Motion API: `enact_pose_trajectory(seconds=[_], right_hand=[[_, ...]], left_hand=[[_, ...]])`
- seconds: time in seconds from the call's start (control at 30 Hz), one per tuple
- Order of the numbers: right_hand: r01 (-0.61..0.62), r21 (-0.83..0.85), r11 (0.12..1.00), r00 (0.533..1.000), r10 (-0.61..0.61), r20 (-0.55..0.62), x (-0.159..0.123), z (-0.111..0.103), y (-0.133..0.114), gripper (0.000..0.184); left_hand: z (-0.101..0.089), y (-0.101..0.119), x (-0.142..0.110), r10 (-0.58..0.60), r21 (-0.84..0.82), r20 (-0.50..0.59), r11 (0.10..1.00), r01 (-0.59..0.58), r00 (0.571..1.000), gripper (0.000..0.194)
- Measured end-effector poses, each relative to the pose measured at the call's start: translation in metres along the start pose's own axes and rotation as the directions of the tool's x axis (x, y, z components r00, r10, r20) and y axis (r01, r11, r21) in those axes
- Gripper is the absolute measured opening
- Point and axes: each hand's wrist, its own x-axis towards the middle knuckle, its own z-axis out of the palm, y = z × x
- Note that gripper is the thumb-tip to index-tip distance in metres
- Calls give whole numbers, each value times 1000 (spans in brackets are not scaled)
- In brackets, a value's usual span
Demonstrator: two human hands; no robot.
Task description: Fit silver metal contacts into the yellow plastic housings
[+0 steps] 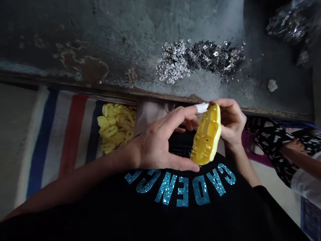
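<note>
Both hands are at a yellow moulded plastic piece (205, 137), held upright in front of my chest with its hollow, ribbed side turned left. Its wavy rim is paler. My left hand (156, 139) spans it, the index fingertip near the top end and the thumb at the bottom end. White tape (202, 107) wraps that index fingertip. From the right, my right hand (230, 122) grips the piece by its upper part; some of its fingers are hidden behind it.
Small shiny metal clips (200, 58) lie heaped on the worn metal table (120, 43). Several yellow pieces (116, 127) are piled below its edge, beside a striped sheet (72, 134). Another person's patterned clothing (271, 144) shows at right. A clear bag (292, 25) sits top right.
</note>
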Motion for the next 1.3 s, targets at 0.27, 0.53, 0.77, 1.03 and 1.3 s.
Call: enact_pose_trajectory(seconds=[0.27,0.53,0.77,1.03,1.3], right_hand=[[255,-83,963,966,-258,-22,-6,-11,5,44],[203,-123,971,975,-212,-64,-9,-5,2,45],[-49,-1,999,970,48,-238,-10,27,0,44],[-346,85,934,871,287,398,2,12,-6,60],[-370,162,915,886,296,357,29,13,-25,46]], left_hand=[[2,1,16,34,85,144,995,-46,989,111],[-1,-19,15,200,-120,77,974,-190,977,110],[0,-26,3,22,-264,-195,962,-74,981,87],[-9,-15,2,42,195,-531,978,73,847,28],[-14,-30,7,-142,-125,-231,985,115,963,66]])
